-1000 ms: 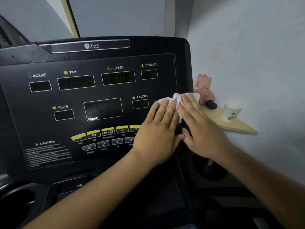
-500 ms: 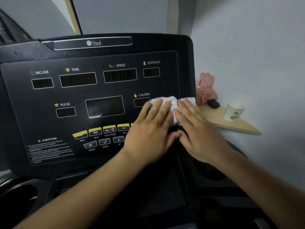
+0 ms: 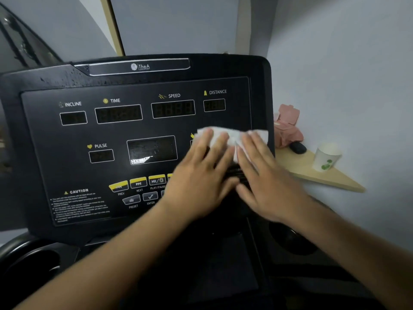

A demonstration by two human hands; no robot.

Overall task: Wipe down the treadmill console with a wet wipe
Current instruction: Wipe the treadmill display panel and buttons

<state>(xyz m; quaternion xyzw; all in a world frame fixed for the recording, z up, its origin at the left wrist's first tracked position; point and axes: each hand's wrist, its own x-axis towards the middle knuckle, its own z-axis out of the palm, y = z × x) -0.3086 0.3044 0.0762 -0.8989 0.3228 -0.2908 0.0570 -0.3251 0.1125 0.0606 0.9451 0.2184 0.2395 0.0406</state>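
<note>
The black treadmill console [image 3: 138, 130] fills the view, with display windows labelled incline, time, speed, distance and pulse, and yellow and grey buttons below. A white wet wipe [image 3: 232, 136] lies flat on the console's right side, over the calorie window. My left hand [image 3: 201, 180] and my right hand [image 3: 261, 175] lie side by side, palms down and fingers spread, pressing the wipe against the panel. The lower part of the wipe is hidden under my fingers.
A wooden corner shelf [image 3: 312, 173] on the wall at right carries a white paper cup [image 3: 326, 156], a small black object [image 3: 298, 147] and a pink crumpled item [image 3: 288, 126]. Cup holders sit at lower left [image 3: 33, 262] and lower right [image 3: 290, 240] of the console.
Both hands and the wipe have slid a little leftward and upward across the panel, covering more of the calorie window and the buttons. The camera view shifted slightly.
</note>
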